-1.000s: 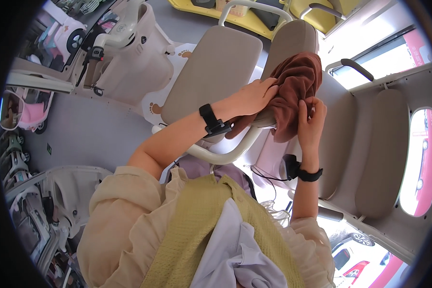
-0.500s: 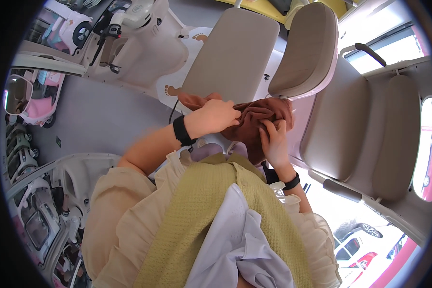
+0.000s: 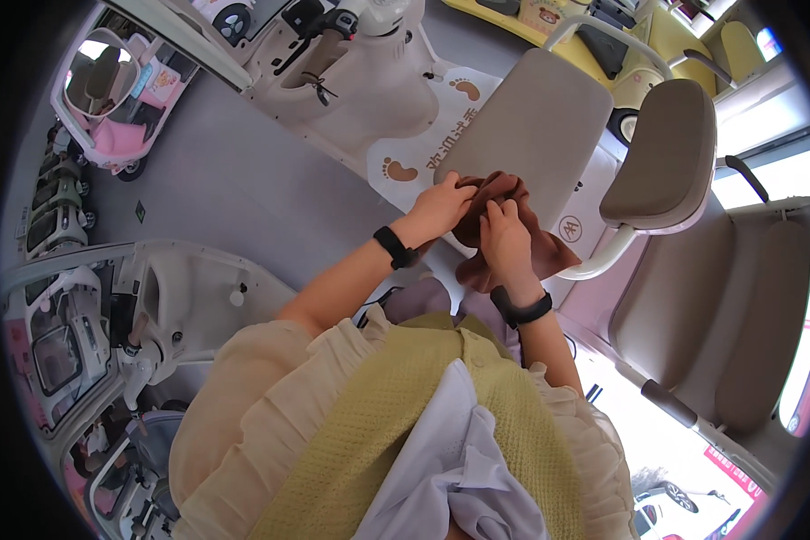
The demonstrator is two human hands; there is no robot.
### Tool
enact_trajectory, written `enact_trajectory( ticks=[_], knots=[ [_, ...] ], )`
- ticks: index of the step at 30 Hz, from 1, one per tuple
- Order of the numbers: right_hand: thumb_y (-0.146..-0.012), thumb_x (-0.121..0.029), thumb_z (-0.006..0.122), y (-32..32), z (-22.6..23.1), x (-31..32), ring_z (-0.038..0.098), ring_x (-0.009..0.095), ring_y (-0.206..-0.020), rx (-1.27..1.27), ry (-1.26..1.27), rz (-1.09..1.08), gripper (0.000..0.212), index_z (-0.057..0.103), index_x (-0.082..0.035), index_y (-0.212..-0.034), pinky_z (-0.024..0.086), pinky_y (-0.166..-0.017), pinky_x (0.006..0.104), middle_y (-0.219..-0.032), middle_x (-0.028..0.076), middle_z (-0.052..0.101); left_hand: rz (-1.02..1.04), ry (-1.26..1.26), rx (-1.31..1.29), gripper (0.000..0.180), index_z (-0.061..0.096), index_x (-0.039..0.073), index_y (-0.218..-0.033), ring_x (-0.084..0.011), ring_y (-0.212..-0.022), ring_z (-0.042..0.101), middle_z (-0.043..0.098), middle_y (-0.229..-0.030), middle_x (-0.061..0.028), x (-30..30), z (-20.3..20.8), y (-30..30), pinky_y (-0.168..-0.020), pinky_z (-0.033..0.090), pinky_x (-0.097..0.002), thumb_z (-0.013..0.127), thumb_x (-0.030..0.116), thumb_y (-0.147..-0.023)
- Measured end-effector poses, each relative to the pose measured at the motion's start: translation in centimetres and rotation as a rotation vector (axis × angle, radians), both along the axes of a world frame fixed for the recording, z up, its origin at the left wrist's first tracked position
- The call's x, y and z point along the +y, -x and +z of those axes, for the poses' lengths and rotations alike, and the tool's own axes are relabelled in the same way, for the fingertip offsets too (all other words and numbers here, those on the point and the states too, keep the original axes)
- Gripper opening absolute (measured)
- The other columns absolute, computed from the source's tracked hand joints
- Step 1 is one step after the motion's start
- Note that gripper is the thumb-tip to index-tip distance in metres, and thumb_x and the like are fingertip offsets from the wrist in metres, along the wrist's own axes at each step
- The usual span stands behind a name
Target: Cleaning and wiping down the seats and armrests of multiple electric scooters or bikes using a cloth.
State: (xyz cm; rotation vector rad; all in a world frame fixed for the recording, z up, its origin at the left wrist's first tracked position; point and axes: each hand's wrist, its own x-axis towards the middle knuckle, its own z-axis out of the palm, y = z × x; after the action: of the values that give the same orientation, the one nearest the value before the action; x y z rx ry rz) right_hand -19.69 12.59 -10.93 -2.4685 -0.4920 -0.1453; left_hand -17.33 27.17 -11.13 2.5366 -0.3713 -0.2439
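A crumpled reddish-brown cloth (image 3: 495,193) is bunched between my two hands, over the near end of the beige seat cushion (image 3: 535,126). My left hand (image 3: 443,209) is closed on the cloth's left edge. With its fingers curled into the folds, my right hand (image 3: 506,236) grips the middle, and a loose corner hangs out to the right below it. Each wrist wears a black band. Just right of the cloth stands the padded backrest (image 3: 661,153) on its pale curved support.
Handlebars with a brown grip (image 3: 328,54) rise beyond a white floor mat (image 3: 423,153) with brown footprints. On the right is a rear bench seat (image 3: 670,279). An open vehicle door (image 3: 198,288) stands at the left. Pink (image 3: 121,139) and yellow (image 3: 486,31) vehicles are parked around.
The whole view has shifted, showing more of the seat and mat. My hands have come closer together, gathering the cloth, and my right hand now lies over it.
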Motion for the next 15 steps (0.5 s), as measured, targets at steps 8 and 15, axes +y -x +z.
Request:
enact_trajectory(
  ticks=[8,15],
  knots=[
    [-0.073,-0.009,0.051,-0.1,-0.3,1.7,0.052,0.029,-0.068,-0.036,0.023,-0.059,0.017,0.048,-0.003,-0.088,0.045,-0.055,0.0353,-0.085,0.014,0.044,0.112,0.193,0.046,0.021,0.048,0.011,-0.099,-0.0331,-0.083,0.05,0.042,-0.101,-0.0145,0.9,-2.2,0.1,-0.068,0.043,-0.0385,0.042,0.017,-0.08],
    [-0.073,-0.009,0.05,-1.8,-1.2,3.8,0.053,0.028,-0.068,-0.041,0.023,0.032,0.012,0.047,-0.002,-0.083,0.045,-0.052,0.0349,-0.086,0.014,0.043,0.219,0.231,0.176,0.023,0.047,0.01,-0.102,-0.0329,-0.087,0.049,0.042,-0.099,-0.014,2.4,-5.9,-1.5,-0.072,0.042,-0.0387,0.039,0.018,-0.081]
  ],
)
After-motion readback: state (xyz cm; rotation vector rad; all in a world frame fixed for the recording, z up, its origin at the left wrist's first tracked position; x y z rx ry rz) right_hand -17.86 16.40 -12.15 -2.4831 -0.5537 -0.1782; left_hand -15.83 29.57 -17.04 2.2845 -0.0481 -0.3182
